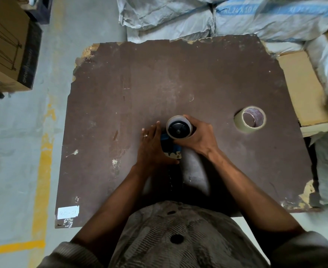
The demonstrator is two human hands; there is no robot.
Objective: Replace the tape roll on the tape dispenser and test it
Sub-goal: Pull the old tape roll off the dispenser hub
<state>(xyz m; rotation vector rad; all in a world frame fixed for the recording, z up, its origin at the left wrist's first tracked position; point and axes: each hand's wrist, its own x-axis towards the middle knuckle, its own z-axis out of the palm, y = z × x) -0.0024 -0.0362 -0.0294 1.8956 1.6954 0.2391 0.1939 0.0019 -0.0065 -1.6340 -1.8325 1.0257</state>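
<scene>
Near the middle of the brown bench (178, 78), slightly toward the near edge: one blue tape dispenser (171, 147), long axis running near-to-far, roll end on the far side, handle end pointing back toward the person. One tape roll (179, 127) mounted on the dispenser's black hub, round face turned up toward the camera. Right hand (200, 136) curled around the right side of that mounted roll, fingers wrapping its far rim, thumb at its near edge. Left hand (151, 146) laid against the left flank of the dispenser with fingers straight and pointing far; thumb hidden beneath, so grip there cannot be told for certain. Ring on one left finger.

One second roll (250, 119), pale tape on a cardboard core, lying tilted on the bench well to the right of the hands, apart from everything else. Count: two rolls, one dispenser.

One white label (68, 212) stuck at the near left corner of the bench. One cardboard box (6, 47) on the floor at far left. Grey sacks (227, 16) piled beyond the far edge and along the right.
</scene>
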